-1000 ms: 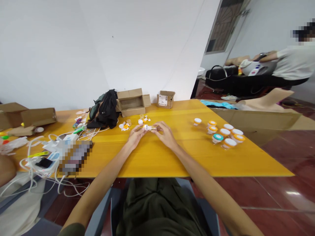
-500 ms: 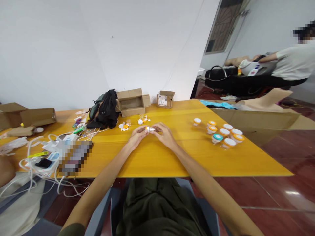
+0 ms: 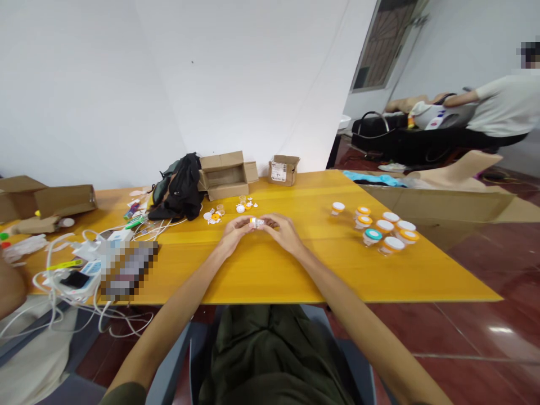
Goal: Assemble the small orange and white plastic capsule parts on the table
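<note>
Between my two hands, above the middle of the yellow table (image 3: 270, 281), a small clear jar (image 3: 258, 223) with an orange-and-white lid lies on its side. My left hand (image 3: 233, 233) is closed around the lid end. On the other end, the fingers of my right hand (image 3: 282, 229) grip the clear body. Fingers partly cover the jar, and its contents are too small to make out. Just beyond my left hand lie loose white and orange lid parts (image 3: 216, 216) and small clear cups (image 3: 220, 208).
Several lidded jars (image 3: 385, 226) stand at the right. An open cardboard box (image 3: 225, 179), a smaller box (image 3: 283, 170) and a black bag (image 3: 184, 191) line the back. Cables, a power strip (image 3: 86, 275) and a blurred-out flat object (image 3: 131, 270) occupy the left. A person (image 3: 504, 104) sits at far right.
My right-hand fingers have shifted slightly around the jar, which stays in both hands at the same place. At far right, the seated person has leaned a little to the right.
</note>
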A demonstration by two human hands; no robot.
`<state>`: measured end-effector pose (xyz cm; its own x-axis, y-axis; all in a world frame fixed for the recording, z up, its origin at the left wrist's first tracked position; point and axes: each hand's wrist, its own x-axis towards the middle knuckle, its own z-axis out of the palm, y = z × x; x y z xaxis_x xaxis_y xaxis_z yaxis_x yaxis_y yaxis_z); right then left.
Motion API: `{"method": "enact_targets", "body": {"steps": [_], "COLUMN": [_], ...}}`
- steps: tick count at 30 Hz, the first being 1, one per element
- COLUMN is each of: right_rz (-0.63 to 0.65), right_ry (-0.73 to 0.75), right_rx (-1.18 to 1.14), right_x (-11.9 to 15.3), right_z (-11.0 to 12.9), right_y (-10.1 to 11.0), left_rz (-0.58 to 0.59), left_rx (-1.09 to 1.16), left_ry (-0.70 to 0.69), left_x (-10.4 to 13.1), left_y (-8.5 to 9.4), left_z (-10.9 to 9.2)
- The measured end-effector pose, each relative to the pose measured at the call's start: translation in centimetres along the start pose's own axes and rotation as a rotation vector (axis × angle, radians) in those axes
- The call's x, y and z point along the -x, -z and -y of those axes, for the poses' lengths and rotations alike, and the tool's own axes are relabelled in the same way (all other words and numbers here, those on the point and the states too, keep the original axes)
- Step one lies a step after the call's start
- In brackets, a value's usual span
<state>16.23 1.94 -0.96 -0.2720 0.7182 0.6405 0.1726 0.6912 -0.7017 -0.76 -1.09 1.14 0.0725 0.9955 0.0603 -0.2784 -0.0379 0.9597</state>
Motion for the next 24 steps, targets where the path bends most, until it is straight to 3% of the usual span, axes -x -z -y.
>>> {"method": "enact_targets", "body": {"steps": [11,24], "right_rz": [0.033,0.054], "right_ry": [0.121,-0.111], "right_rx": [0.019,0.056], "right_x": [0.08,0.09], "right_z": [0.12,0.76], "right_y": [0.23,0.37], "left_rz": [0.006,0.020], "left_rx": [-0.043,-0.106], "left_ry": [0.009,-0.060], "left_x": [-0.04,-0.13], "left_y": [0.03,0.24], "left_z": [0.13,0.50]}}
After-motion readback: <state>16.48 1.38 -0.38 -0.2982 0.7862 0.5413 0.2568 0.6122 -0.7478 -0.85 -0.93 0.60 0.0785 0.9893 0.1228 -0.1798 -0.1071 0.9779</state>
